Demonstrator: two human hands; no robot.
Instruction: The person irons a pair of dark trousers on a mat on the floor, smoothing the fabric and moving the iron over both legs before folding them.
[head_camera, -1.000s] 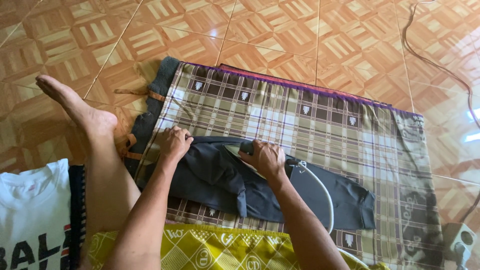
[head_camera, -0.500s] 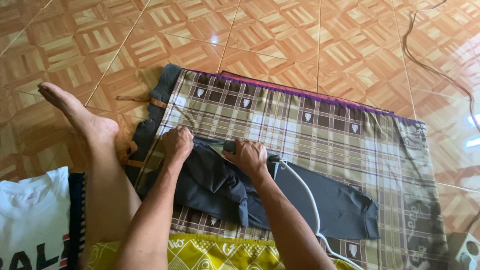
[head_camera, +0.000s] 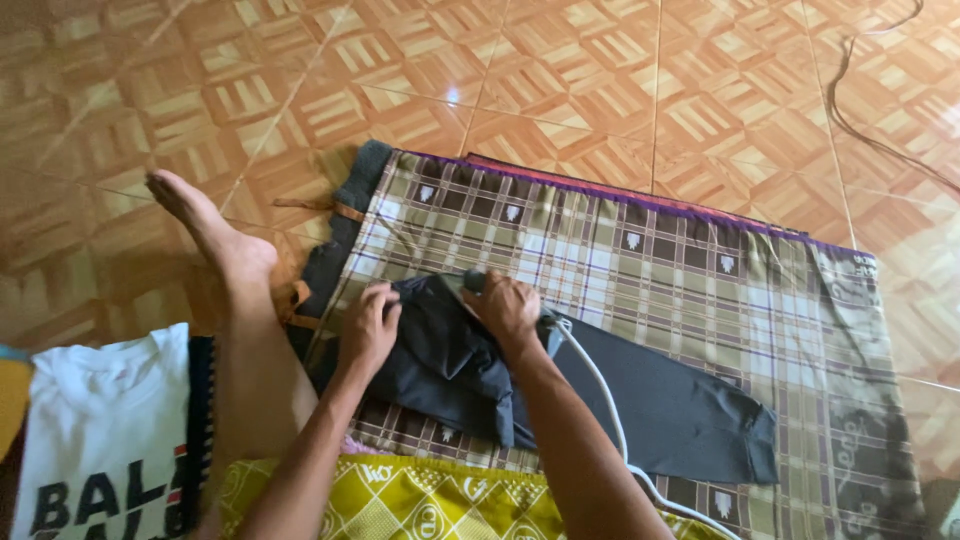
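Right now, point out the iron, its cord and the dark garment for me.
iron (head_camera: 470, 282): head view, on the grey handle tip showing beyond the right hand.
white cord (head_camera: 600, 385): head view, mid-length over the garment.
dark garment (head_camera: 670, 405): head view, flat leg section.

The trousers (head_camera: 600, 390) lie on the cloth (head_camera: 640, 260), which is spread on the tiled floor (head_camera: 600, 90). The iron (head_camera: 475, 283) sits on the trousers' left end, under the right hand (head_camera: 508, 308); the left hand (head_camera: 370, 325) rests just left of it. A T-shirt (head_camera: 100, 430) lies far left, beyond the leg (head_camera: 250, 340).
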